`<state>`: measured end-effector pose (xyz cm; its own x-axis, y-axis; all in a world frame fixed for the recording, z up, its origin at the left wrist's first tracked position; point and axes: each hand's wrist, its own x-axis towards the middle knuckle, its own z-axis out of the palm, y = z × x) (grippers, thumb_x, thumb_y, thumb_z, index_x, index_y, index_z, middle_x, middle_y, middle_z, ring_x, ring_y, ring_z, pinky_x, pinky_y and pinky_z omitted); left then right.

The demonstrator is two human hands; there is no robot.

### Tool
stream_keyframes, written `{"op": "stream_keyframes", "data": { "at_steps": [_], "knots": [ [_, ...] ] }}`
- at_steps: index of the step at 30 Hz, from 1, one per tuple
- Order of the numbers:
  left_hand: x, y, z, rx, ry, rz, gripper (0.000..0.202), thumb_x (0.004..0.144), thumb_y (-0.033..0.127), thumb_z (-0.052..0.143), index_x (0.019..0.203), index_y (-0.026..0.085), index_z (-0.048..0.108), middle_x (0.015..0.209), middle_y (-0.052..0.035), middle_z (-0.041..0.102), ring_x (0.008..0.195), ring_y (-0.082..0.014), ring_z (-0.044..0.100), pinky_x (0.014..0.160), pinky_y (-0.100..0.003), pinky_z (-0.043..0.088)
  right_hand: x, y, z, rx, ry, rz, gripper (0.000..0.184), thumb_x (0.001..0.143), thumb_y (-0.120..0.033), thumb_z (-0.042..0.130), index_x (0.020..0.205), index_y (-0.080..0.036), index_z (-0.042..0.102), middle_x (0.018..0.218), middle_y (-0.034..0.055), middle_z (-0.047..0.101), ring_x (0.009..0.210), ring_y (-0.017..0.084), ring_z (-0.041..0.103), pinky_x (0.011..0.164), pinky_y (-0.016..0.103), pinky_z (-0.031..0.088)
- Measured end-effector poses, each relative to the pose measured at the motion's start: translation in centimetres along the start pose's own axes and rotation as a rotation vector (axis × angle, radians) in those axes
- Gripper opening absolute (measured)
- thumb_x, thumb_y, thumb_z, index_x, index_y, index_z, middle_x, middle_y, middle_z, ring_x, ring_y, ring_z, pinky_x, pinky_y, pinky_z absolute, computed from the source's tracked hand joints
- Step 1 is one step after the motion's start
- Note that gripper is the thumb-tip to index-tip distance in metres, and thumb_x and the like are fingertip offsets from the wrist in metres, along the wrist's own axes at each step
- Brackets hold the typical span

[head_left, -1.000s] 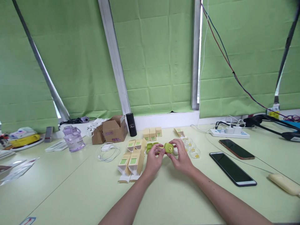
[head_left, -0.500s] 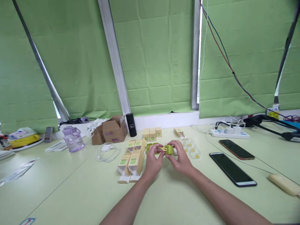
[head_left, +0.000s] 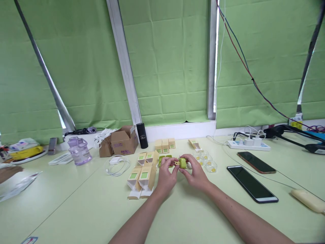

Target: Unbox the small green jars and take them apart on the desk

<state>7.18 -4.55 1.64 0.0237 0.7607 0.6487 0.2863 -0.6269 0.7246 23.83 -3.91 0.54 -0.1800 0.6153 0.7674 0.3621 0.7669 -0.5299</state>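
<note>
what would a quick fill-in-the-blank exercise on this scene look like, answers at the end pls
1. Between the left hand and the right hand is a small case coloured ____.
2. The handled bottle is tinted ____.
3. The number of dark-screened phones lying beyond the right forearm is ____.
4. In the picture, the black cylinder stands to the ____ of the cardboard box.

Missing words: green; purple; two; right.

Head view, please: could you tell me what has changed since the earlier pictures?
The green case has turned between the left hand and right hand. Another person's hand has entered at the left edge since the previous picture. The boxes and phones stayed put.
</note>
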Motion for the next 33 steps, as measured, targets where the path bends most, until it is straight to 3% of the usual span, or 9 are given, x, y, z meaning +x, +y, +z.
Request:
{"op": "stream_keyframes", "data": {
  "at_steps": [20, 33],
  "knots": [
    [0.11, -0.36, -0.24, 0.022, -0.013, -0.039, 0.005, 0.086, 0.021, 0.068, 0.087, 0.02, 0.073, 0.094, -0.0051, 0.061, 0.082, -0.0178, 0.06, 0.077, -0.032, 0.05, -0.36, -0.02, 0.01, 0.006, -0.047, -0.004, 0.041, 0.087, -0.021, 0.062, 0.127, -0.027, 0.054, 0.111, 0.008, 0.062, 0.089, 0.024, 0.061, 0.079, 0.041, 0.056],
    [0.19, -0.2, -0.44, 0.012, -0.055, -0.072, 0.005, 0.085, 0.021, 0.068, 0.084, 0.019, 0.072, 0.093, -0.005, 0.061, 0.083, -0.0178, 0.061, 0.077, -0.032, 0.05, -0.38, 0.18, 0.02, 0.004, -0.053, -0.024, 0.042, 0.087, -0.019, 0.063, 0.128, -0.027, 0.056, 0.108, 0.0083, 0.061, 0.087, 0.023, 0.06, 0.079, 0.041, 0.056]
  ]
}}
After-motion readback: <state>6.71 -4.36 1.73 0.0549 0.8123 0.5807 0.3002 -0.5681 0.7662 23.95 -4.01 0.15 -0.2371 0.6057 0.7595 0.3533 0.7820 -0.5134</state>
